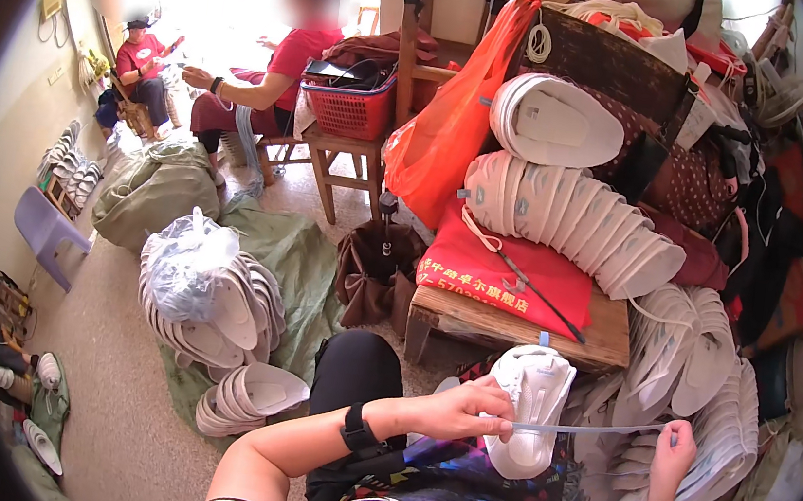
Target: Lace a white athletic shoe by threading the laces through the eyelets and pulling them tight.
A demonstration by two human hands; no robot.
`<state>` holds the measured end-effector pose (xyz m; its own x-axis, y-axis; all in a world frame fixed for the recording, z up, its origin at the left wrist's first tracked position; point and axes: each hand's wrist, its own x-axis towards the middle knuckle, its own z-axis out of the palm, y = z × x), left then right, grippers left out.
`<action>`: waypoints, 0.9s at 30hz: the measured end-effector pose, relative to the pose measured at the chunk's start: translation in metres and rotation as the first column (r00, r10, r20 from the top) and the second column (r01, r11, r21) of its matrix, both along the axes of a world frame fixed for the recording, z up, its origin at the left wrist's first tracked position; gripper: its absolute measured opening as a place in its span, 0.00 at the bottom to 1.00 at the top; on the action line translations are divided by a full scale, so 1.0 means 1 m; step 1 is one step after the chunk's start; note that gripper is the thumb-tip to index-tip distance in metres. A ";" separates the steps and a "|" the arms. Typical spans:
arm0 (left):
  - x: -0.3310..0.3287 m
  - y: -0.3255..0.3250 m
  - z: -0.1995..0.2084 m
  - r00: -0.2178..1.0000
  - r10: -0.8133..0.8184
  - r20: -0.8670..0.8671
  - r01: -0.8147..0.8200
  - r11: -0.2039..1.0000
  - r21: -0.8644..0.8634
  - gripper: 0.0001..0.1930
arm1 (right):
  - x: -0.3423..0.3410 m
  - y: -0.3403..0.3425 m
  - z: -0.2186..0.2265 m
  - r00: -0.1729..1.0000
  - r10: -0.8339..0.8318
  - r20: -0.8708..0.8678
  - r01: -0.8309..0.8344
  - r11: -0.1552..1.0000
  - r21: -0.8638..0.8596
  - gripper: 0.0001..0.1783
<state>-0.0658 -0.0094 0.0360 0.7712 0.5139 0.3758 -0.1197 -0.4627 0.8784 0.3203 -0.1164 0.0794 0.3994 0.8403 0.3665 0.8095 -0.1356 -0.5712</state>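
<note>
Head view showed one flat, pale blue-grey strip (593, 430) stretched nearly straight between two hands. The person's left hand (473, 408) was closed, its thumb and fingers pinching one end; the right hand (674, 450), well off to its right, pinched the other. One white, rounded shoe (532, 387) lay right beside the left hand's fingertips, over the lap, the strip crossing it. The step in hand appeared to be drawing the strip taut; the next move seemed to call for a firm pinch and even tension. Beyond the left hand, one slim dark rod (552, 310) rested on one red bag (563, 282). Farther beyond, nested white shoes (576, 215) overlapped too much to count.
</note>
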 end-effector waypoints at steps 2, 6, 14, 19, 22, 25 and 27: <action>0.007 -0.005 0.001 0.982 -0.187 0.031 0.177 0.843 -0.509 0.14 | 0.003 -0.008 -0.001 0.999 -0.041 -0.027 0.038 0.995 -0.087 0.02; 0.023 -0.015 0.004 0.959 -0.241 -0.148 0.103 0.785 -0.611 0.14 | -0.059 0.009 0.004 0.900 0.301 0.315 -0.273 0.953 -0.131 0.17; 0.040 -0.024 0.002 0.955 -0.194 -0.226 0.011 0.781 -0.625 0.13 | -0.150 0.016 -0.010 0.592 0.510 -0.624 -0.686 0.726 -0.058 0.11; 0.040 -0.030 -0.015 0.972 -0.088 -0.218 -0.055 0.816 -0.576 0.12 | -0.128 0.027 -0.007 0.609 0.542 -0.579 -0.732 0.666 -0.145 0.06; 0.040 -0.030 -0.021 0.939 0.255 -0.229 -0.323 0.883 -0.339 0.09 | -0.118 0.038 -0.017 0.694 0.500 -0.518 -0.654 0.739 -0.162 0.05; 0.042 -0.017 -0.034 0.742 0.646 -0.180 -0.657 0.754 0.000 0.26 | -0.111 0.049 -0.039 0.732 0.446 -0.516 -0.519 0.855 0.002 0.06; 0.047 -0.010 -0.030 0.717 0.676 -0.171 -0.661 0.737 0.141 0.34 | -0.109 0.066 -0.045 0.787 0.449 -0.424 -0.443 0.889 0.119 0.06</action>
<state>-0.0189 -0.0189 0.0058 0.2960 0.9044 0.3074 0.4141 -0.4115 0.8119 0.2110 -0.0508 0.0343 0.0995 0.9606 0.2594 0.4513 0.1888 -0.8722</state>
